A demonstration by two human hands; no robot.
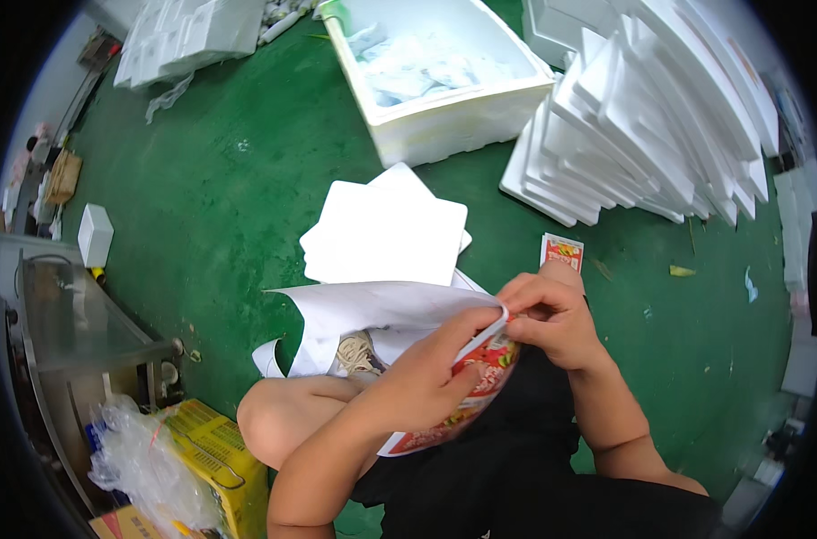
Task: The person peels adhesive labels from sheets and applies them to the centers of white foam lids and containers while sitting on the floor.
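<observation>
A sheet of red printed labels (pixel 488 373) with a white back is curled over my lap. My left hand (pixel 422 377) is closed on it, thumb across the printed face and fingers behind. At its upper right corner, my right hand (pixel 552 314) pinches the edge between thumb and fingertips. A wide white paper (pixel 372 305) spreads away to the left from my hands, partly curled; whether it is joined to the printed part is hidden by my fingers. Just beyond my right knee lies a smaller red printed piece (pixel 563 250) with a white border.
Two white foam lids (pixel 386 234) lie overlapping on the green floor ahead. Behind them stands a white foam box (pixel 453 135) with bluish plastic inside. Stacked foam lids (pixel 633 126) lean at the right. A metal frame (pixel 85 341) and a yellow box (pixel 220 449) under clear plastic are at the left.
</observation>
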